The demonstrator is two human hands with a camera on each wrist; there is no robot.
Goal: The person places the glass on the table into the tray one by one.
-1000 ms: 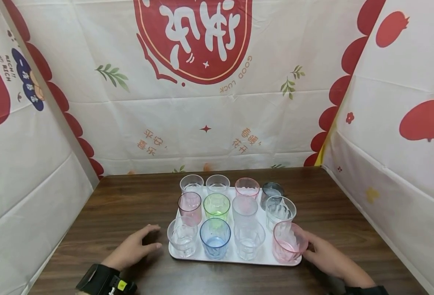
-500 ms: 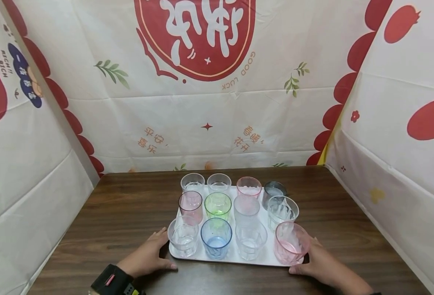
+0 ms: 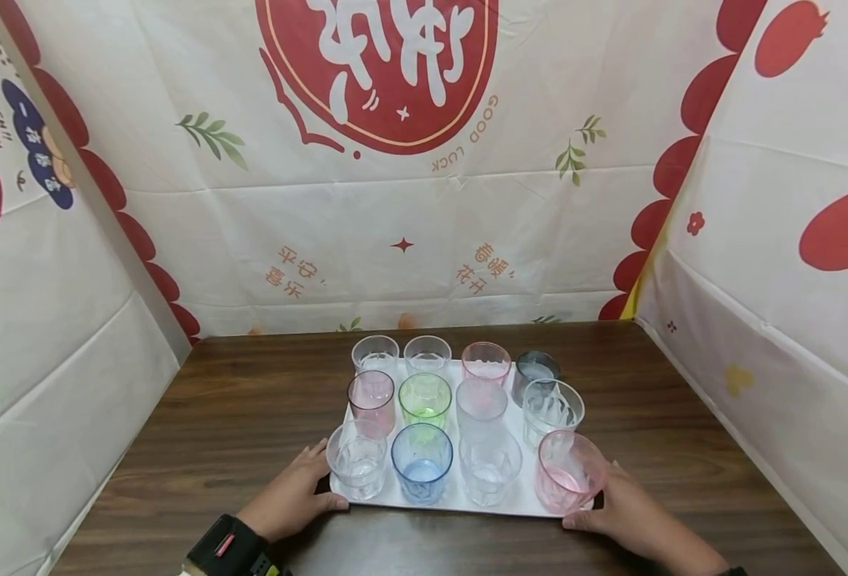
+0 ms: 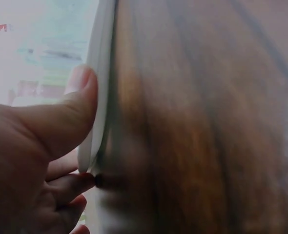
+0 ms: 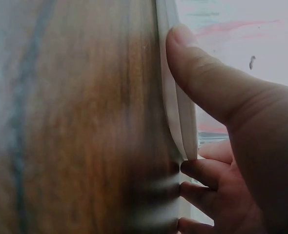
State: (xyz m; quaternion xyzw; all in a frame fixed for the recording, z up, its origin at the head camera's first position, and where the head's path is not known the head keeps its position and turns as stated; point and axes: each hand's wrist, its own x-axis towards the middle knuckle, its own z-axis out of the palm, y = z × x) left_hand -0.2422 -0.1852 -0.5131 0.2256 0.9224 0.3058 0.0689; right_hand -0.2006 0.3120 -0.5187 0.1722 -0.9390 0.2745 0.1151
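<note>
A white tray [image 3: 460, 507] bears several drinking glasses in rows. My left hand [image 3: 290, 498] grips its near left corner, thumb along the front edge and fingers at the side. At the near right corner, my right hand [image 3: 629, 514] holds the tray the same way, partly behind a pink glass [image 3: 568, 490]. A clear glass [image 3: 358, 468] stands by the left hand; a blue glass [image 3: 422, 472] and another clear glass [image 3: 490, 476] complete the front row. Both wrist views show the tray's pale rim [image 4: 100, 87] close up, with thumb and fingertips against it.
Behind the front row stand a green glass [image 3: 425, 400], a purplish glass [image 3: 371, 400] and a dark grey glass [image 3: 535, 373], among others. The brown wooden table [image 3: 251, 400] is enclosed by a printed cloth [image 3: 366, 216] at the back and both sides.
My left hand has moved right, from beside the tray onto its near left corner. My right thumb has come round to the front edge. The glasses keep their places on the tray.
</note>
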